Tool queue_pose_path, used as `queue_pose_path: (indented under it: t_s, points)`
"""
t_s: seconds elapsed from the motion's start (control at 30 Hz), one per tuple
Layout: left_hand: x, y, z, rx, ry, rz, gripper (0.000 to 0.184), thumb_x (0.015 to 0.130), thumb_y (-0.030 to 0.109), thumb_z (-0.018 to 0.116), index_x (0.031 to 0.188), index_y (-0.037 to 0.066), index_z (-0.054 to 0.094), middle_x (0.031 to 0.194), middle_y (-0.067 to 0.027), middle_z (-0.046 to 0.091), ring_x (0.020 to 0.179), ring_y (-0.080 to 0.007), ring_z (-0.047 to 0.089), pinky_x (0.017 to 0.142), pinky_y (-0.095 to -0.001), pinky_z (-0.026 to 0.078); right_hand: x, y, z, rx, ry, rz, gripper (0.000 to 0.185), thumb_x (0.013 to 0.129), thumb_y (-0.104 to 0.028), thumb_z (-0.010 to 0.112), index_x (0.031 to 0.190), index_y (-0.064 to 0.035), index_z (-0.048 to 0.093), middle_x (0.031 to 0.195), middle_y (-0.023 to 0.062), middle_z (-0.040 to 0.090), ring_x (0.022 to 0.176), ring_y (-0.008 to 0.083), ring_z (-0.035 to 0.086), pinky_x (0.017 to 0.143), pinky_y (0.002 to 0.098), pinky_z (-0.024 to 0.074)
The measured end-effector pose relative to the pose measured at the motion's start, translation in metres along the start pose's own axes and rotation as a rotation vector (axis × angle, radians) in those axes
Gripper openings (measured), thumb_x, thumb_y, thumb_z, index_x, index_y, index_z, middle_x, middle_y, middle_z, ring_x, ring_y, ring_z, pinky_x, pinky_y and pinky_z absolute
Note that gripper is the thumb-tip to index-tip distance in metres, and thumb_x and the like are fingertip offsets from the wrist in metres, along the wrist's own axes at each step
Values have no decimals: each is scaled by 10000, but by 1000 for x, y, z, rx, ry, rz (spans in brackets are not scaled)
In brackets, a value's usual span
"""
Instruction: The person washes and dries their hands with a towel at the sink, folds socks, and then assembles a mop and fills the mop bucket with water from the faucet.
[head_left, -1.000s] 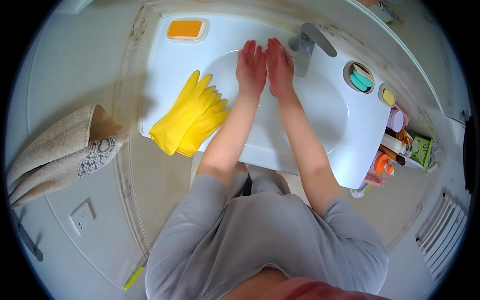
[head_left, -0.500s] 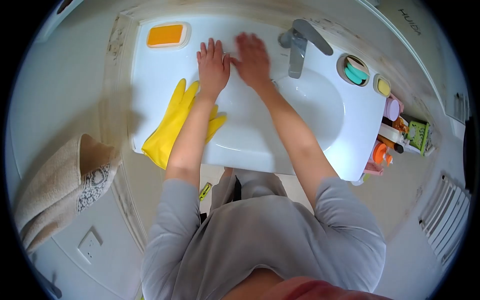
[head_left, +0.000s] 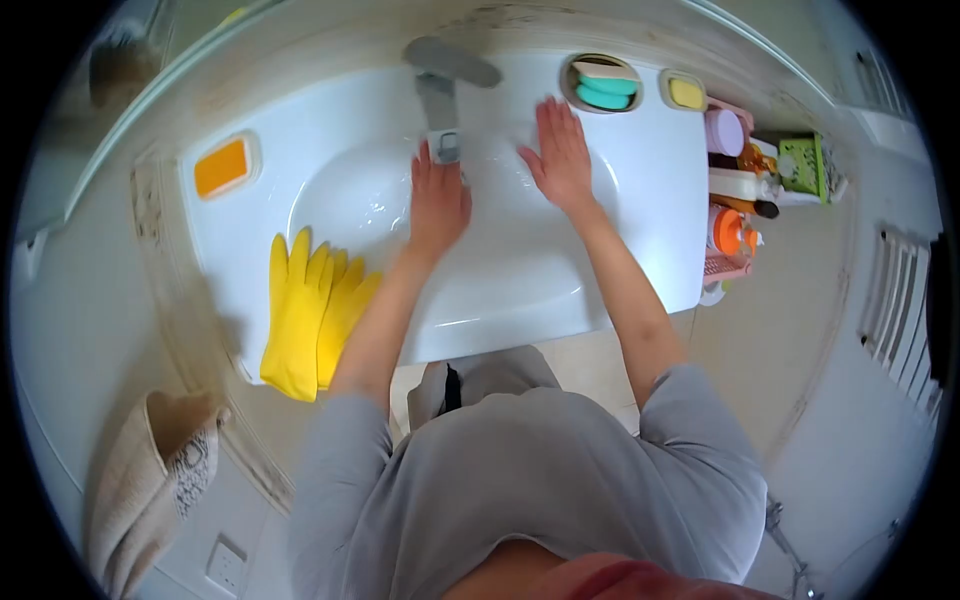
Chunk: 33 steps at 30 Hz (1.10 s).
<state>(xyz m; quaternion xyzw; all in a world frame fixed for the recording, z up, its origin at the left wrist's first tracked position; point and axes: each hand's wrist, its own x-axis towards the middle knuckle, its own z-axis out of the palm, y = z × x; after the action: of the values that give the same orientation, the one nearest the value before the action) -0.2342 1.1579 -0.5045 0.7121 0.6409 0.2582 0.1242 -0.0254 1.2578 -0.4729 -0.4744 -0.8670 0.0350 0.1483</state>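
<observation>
Okay, I see left hand unclenched, faucet at its fingertips, contact unclear; right hand spread, dish just beyond its fingers.

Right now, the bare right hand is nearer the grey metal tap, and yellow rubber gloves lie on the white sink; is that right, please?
Not quite: the head view shows the left hand nearer the grey metal tap; yellow rubber gloves lie on the white sink.
</observation>
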Motion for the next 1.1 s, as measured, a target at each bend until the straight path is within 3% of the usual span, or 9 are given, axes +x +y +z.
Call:
queue_pose_path:
  t_s: [0.17,0.27,0.43,0.5,0.6,0.8,0.9,0.97,1.1]
  points:
    - [-2,84,14,-699,-259,-40,569,775,28,583,1333,48,475,1417,-202,385,1331,-417,337,1091,-556,291,-121,81,-47,-54,-26,243,690,954,-379,497,1449,48,275,1508,248,273,1410,401,234,1163,474,165]
    - [78,125,10,-352,-21,270,599,777,91,645,1347,71,465,1409,-158,392,1309,-372,373,1083,-537,311,-143,129,-58,-202,72,494,682,969,-384,470,1447,59,267,1501,257,282,1402,421,237,1162,481,165]
    - [199,150,24,132,224,232,967,624,353,824,1417,72,348,1375,-172,419,1220,-403,454,1033,-485,400,-84,161,-30,-346,253,590,679,950,-373,491,1401,106,323,1454,291,340,1381,424,273,1153,489,192]
    - [218,150,29,110,-199,6,893,613,343,828,1350,67,406,1282,-123,476,1193,-341,483,939,-470,482,-54,131,-33,-103,196,442,620,961,-338,469,1375,113,368,1458,274,346,1379,386,298,1157,448,210]
    - [211,151,20,78,-242,-55,816,622,324,817,1299,71,437,1228,-110,497,1122,-333,524,839,-459,533,-26,99,-31,-111,89,177,608,964,-323,440,1402,88,344,1462,247,357,1381,356,309,1156,430,219]
    - [97,136,-59,0,-157,-178,845,600,254,827,1323,57,436,1287,-165,493,1164,-372,488,931,-442,483,45,117,5,-273,168,317,646,972,-383,387,1411,88,333,1471,243,351,1394,335,302,1161,415,208]
    - [34,134,-91,33,-136,-186,811,592,174,791,1312,43,441,1254,-165,502,1129,-366,492,922,-447,472,74,49,20,-240,179,370,652,937,-371,481,1379,98,381,1456,264,364,1376,366,326,1158,430,213]
    - [4,130,-109,65,-173,-190,835,575,162,793,1314,23,432,1247,-184,500,1117,-374,491,927,-447,457,76,-19,37,270,193,207,639,886,-333,575,1340,94,430,1446,257,382,1372,371,330,1152,437,231]
    - [-37,123,-138,65,-173,-202,844,570,163,802,1311,11,428,1237,-201,493,1115,-386,480,945,-450,432,68,-89,39,216,223,-30,574,863,-293,612,1299,60,491,1413,220,436,1354,331,369,1136,430,272]
